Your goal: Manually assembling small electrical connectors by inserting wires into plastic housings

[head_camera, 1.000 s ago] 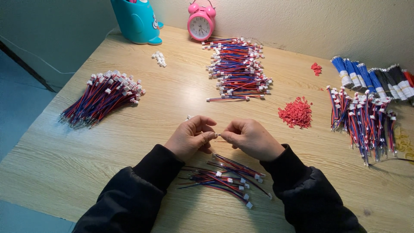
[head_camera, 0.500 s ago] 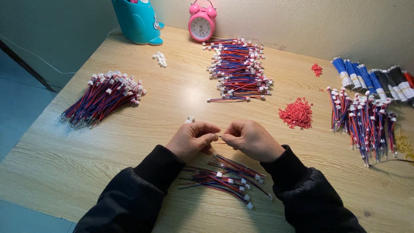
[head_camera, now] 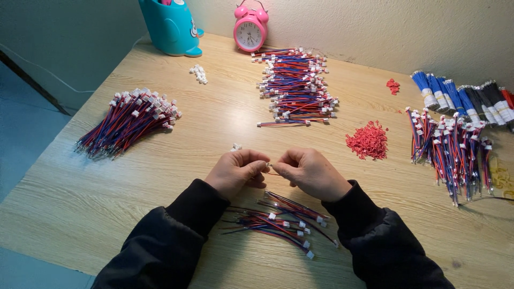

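Home workbench for small wire assembly: wooden table (head_camera: 134,176) against a plain wall, pink alarm clock (head_camera: 250,30) at its far edge, sorted wire bundles (head_camera: 296,85) in front of the clock.

Small wire piece (head_camera: 271,166) between fingertips

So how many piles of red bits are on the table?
2. A big red pile lies right of the hands, beside the right wire bunch. A small red pile lies farther back, near the wall. None seem hidden.
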